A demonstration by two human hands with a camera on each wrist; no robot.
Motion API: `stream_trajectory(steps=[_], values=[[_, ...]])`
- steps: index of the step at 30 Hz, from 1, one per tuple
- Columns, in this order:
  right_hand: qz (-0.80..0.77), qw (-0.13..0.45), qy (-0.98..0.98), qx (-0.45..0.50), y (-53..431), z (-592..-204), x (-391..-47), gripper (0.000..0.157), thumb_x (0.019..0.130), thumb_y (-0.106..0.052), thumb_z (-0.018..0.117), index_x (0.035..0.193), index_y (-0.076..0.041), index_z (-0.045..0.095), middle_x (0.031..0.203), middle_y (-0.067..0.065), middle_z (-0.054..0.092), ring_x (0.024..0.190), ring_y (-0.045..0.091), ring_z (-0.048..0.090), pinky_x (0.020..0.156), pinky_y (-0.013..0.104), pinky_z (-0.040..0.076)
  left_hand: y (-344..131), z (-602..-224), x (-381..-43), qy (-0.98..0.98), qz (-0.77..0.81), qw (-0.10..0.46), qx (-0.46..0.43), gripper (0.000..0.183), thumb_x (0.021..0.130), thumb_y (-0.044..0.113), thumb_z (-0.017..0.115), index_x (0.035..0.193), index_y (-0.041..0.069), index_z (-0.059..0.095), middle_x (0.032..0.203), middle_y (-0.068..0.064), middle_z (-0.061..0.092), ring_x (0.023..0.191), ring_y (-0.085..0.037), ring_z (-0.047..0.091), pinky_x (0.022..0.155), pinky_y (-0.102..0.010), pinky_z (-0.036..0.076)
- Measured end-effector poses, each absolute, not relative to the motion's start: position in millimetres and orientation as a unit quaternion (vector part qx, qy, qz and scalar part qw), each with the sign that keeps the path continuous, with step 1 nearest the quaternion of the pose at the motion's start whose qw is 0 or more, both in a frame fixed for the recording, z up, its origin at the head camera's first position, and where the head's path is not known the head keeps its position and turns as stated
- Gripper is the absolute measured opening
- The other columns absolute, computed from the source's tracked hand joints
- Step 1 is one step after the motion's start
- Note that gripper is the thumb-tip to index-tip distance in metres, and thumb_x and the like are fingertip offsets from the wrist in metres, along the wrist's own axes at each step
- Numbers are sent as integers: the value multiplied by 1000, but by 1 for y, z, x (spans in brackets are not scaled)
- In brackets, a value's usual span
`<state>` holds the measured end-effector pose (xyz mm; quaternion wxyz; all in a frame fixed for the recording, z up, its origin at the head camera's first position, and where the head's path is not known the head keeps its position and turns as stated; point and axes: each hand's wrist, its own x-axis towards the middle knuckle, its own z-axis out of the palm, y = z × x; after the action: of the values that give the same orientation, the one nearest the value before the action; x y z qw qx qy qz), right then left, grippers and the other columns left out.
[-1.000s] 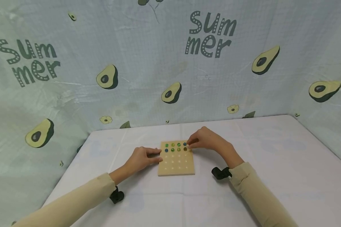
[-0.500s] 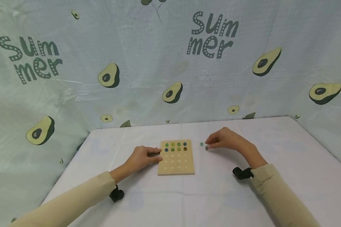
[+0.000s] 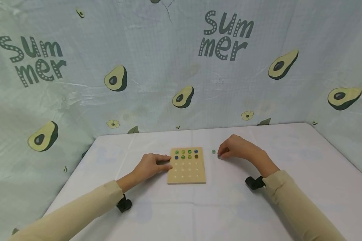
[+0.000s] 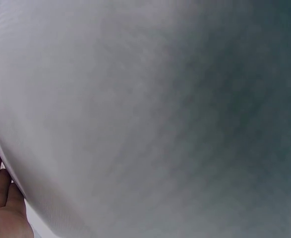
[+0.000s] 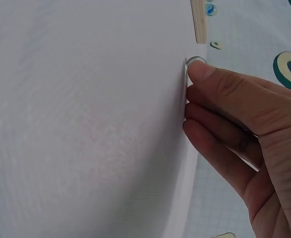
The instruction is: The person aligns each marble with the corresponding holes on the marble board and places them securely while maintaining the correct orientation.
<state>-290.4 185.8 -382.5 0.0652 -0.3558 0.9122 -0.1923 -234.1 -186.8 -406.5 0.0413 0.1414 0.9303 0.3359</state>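
Note:
My left hand (image 3: 151, 165) rests at the left edge of a square wooden board (image 3: 187, 179), its index finger and thumb touching that edge with a gap between them. Glass marbles (image 3: 189, 152) in green, yellow, blue and brown fill the two far rows of hollows. To the right of the board, my right hand (image 3: 239, 147) pinches a clear glass marble (image 5: 197, 59) between thumb and fingers, low at the tabletop. A loose green marble (image 3: 213, 151) lies just left of those fingertips. In the left wrist view only part of the left hand (image 4: 6, 213) shows.
The board's nearer hollows (image 3: 190, 169) hold no marbles. A white cloth (image 3: 181, 214) covers the table. Behind it hangs a pale curtain (image 3: 151, 100) printed with avocados. Each wrist wears a black camera (image 3: 254, 183).
My right hand has moved from the board's far right corner to the loose marbles on the right, and its fingers have closed on one. The left hand stays at the board's edge.

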Motion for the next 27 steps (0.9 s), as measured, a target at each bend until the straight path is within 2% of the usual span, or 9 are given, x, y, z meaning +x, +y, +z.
stream_trajectory(steps=[15, 27], values=[[-221, 21, 899, -377, 182, -374, -283, 10, 88, -17, 81, 98, -16, 81, 92, -10, 77, 82, 0, 70, 74, 21, 58, -189, -406, -236, 931, 334, 35, 144, 44, 87, 32, 83, 127, 16, 74, 131, -5, 68, 132, -26, 57, 108, -46, 48], [-253, 32, 895, -367, 170, -372, -272, 13, 89, -17, 80, 102, -15, 81, 95, -9, 77, 83, 1, 70, 74, 21, 58, -188, -407, -235, 930, 337, 39, 139, 43, 87, 32, 83, 126, 17, 74, 131, -5, 69, 132, -26, 58, 107, -46, 48]])
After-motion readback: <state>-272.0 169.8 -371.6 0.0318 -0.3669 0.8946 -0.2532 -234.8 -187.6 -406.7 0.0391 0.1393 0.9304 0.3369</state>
